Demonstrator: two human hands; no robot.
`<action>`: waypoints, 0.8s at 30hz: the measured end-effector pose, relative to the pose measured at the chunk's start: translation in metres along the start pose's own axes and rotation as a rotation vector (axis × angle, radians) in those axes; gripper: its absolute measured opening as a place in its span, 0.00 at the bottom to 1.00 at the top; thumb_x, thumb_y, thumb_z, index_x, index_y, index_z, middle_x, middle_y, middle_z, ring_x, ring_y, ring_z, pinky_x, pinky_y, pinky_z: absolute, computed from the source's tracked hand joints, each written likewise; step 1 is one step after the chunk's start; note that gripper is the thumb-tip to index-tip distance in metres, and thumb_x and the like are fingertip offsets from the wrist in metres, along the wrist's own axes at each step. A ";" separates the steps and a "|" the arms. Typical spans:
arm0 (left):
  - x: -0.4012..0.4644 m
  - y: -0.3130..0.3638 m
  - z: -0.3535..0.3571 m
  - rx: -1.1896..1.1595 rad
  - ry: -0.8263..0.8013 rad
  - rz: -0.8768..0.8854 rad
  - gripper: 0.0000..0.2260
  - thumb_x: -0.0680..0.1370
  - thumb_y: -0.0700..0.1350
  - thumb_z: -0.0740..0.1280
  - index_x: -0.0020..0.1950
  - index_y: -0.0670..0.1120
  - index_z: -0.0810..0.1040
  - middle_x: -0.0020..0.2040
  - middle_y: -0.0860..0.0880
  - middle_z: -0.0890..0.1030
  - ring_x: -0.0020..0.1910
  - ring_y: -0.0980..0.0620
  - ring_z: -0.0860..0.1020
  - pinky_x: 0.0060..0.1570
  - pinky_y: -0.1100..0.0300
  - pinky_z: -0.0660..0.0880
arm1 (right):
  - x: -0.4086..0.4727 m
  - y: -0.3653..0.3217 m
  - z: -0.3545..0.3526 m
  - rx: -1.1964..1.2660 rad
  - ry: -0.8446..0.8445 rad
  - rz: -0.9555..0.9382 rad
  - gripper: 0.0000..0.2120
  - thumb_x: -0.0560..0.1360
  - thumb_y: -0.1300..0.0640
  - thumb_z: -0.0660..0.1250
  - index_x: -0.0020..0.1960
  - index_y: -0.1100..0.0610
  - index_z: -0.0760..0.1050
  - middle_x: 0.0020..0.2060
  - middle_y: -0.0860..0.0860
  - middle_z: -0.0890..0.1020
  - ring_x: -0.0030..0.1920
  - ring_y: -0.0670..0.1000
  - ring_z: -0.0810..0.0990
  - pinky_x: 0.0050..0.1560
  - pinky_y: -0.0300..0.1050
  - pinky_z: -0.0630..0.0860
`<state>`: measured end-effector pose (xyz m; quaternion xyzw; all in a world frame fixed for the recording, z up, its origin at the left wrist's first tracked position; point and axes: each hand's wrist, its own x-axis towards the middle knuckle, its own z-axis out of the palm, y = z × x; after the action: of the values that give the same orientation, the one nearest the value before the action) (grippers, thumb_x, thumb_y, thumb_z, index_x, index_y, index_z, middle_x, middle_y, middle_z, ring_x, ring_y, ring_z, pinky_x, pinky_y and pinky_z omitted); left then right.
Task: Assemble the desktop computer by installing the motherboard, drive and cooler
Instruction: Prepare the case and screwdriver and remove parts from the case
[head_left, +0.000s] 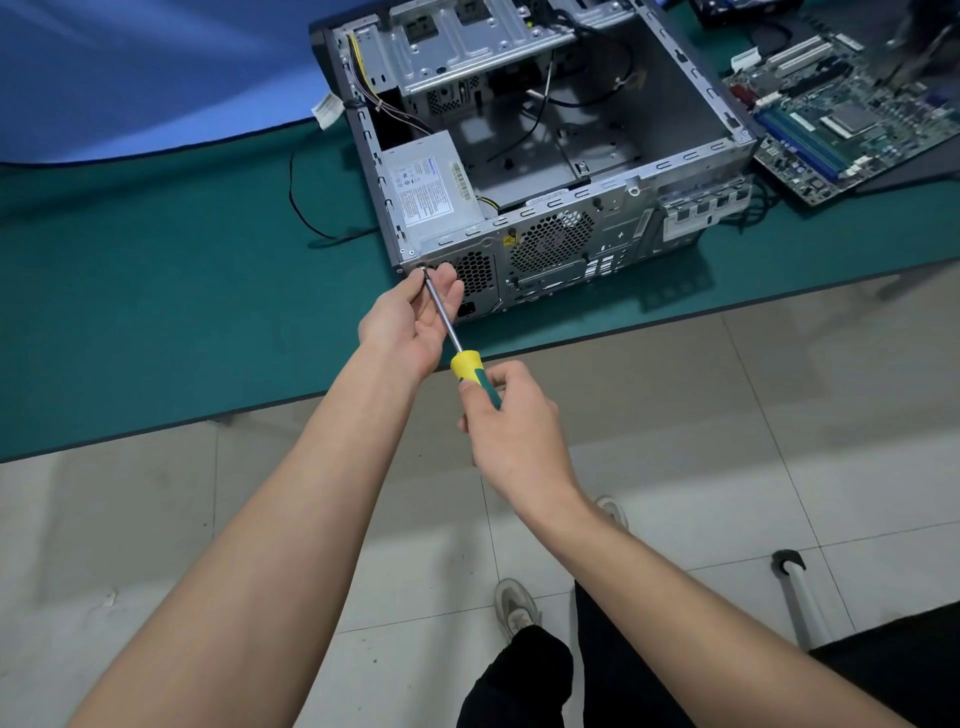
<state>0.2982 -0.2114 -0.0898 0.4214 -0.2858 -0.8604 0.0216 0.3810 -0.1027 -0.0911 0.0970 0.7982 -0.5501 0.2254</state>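
Head view looks down on an open grey metal computer case (613, 130) lying on its side on a green-covered table (156, 291), near the table's front edge. Inside the case, a silver box-shaped power supply with a white label (428, 189) sits in the near left corner, a perforated metal drive cage (467, 49) fills the far end, and loose black and yellow cables (545, 111) trail across the bare floor of the main bay. A green motherboard with blue memory slots and white expansion slots (841, 122) lies outside the case, on the table just to its right. The right hand (511, 428) is wrapped around the yellow and green handle of a long-shafted screwdriver (460, 345), whose tip meets the lower left corner of the case's rear panel. The left hand (415, 319) pinches the shaft near that tip with thumb and fingertips, palm upturned. A thin black cable (306, 208) loops on the table left of the case. Below the table edge lies a pale tiled floor (727, 415), with the person's shoes there.
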 end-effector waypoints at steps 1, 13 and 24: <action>0.000 0.001 0.001 0.004 0.000 0.000 0.05 0.80 0.35 0.61 0.46 0.34 0.73 0.31 0.39 0.81 0.27 0.48 0.82 0.26 0.58 0.79 | 0.000 -0.001 0.000 0.003 0.004 -0.001 0.07 0.78 0.47 0.59 0.49 0.50 0.69 0.40 0.51 0.81 0.38 0.56 0.79 0.41 0.51 0.77; -0.004 0.012 -0.003 0.282 -0.041 -0.040 0.07 0.81 0.38 0.59 0.46 0.38 0.75 0.31 0.46 0.83 0.27 0.55 0.80 0.26 0.66 0.76 | -0.004 -0.014 -0.002 0.739 -0.260 0.359 0.08 0.80 0.55 0.60 0.47 0.59 0.74 0.27 0.49 0.79 0.22 0.48 0.71 0.21 0.36 0.64; -0.011 0.024 -0.012 0.802 -0.058 0.010 0.04 0.77 0.39 0.66 0.44 0.40 0.77 0.31 0.46 0.83 0.28 0.54 0.81 0.25 0.64 0.76 | 0.001 -0.013 -0.005 0.853 -0.492 0.424 0.17 0.77 0.43 0.61 0.49 0.57 0.77 0.34 0.50 0.82 0.27 0.48 0.78 0.24 0.36 0.71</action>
<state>0.3099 -0.2337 -0.0755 0.3703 -0.6015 -0.6921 -0.1486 0.3734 -0.1030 -0.0790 0.2072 0.3901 -0.7745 0.4527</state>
